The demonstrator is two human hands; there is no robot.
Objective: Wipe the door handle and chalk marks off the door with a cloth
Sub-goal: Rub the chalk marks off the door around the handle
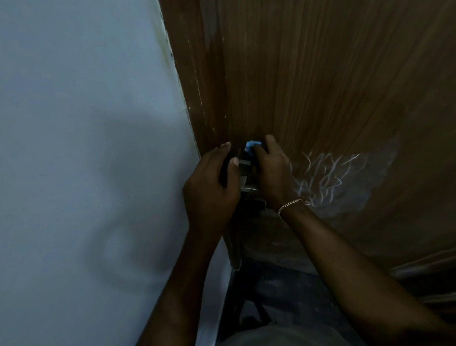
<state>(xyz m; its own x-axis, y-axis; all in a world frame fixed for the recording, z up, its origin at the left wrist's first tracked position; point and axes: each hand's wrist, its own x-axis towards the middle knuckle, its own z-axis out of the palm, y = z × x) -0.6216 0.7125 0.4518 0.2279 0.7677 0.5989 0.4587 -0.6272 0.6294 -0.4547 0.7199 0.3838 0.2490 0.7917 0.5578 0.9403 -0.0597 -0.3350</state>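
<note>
A brown wooden door fills the right half of the view. Its dark metal handle sits at the door's left edge, mostly covered by both hands. My right hand grips a blue cloth and presses it against the handle; only a small bit of cloth shows above the fingers. My left hand is curled around the handle's left side at the door's edge. White chalk scribbles with a smeared pale patch lie on the door just right of my right hand.
A pale blue-grey wall takes up the left half, meeting the door frame. A dark floor shows below between my arms. The scene is dim.
</note>
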